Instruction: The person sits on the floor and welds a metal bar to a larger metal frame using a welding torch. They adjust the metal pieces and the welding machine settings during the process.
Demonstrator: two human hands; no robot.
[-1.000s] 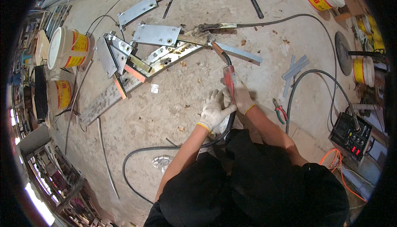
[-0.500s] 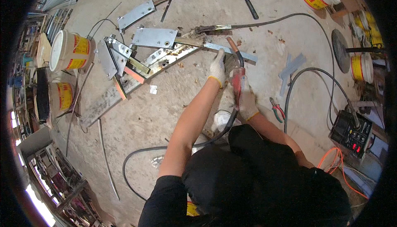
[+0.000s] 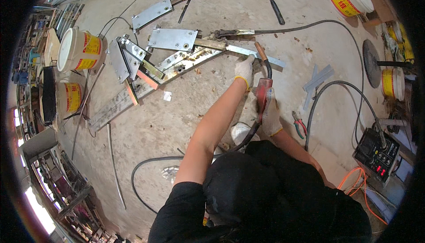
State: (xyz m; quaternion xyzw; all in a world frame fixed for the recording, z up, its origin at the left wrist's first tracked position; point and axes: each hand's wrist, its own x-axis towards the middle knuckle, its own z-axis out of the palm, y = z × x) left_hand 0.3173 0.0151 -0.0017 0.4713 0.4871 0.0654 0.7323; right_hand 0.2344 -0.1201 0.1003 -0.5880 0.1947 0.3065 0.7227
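My right hand (image 3: 271,114), in a white knitted glove, is wrapped round the red handle of a welding torch (image 3: 264,86). The torch's copper-coloured nozzle points up and away, over the thin metal bar (image 3: 265,59). My left hand (image 3: 244,71), gloved too, has its fingertips at the near edge of that bar, left of the nozzle; the fingers seem closed on it, partly hidden. The bar runs left into a brownish piece and a bolted silver plate (image 3: 172,39), lying by a long, stained steel beam (image 3: 155,77). A clamp (image 3: 237,32) with a cable sits behind the bar.
Pliers (image 3: 299,124) and loose metal strips (image 3: 318,79) lie to the right. A hammer (image 3: 271,1) is at the back. A welding machine (image 3: 376,150) with cables stands at right. Buckets (image 3: 73,52) stand at left; more angled plates (image 3: 126,59) rest on the beam.
The whole view has shifted slightly. My left hand has moved a little to the right along the bar. The torch stays in my right hand, its nozzle still over the bar.
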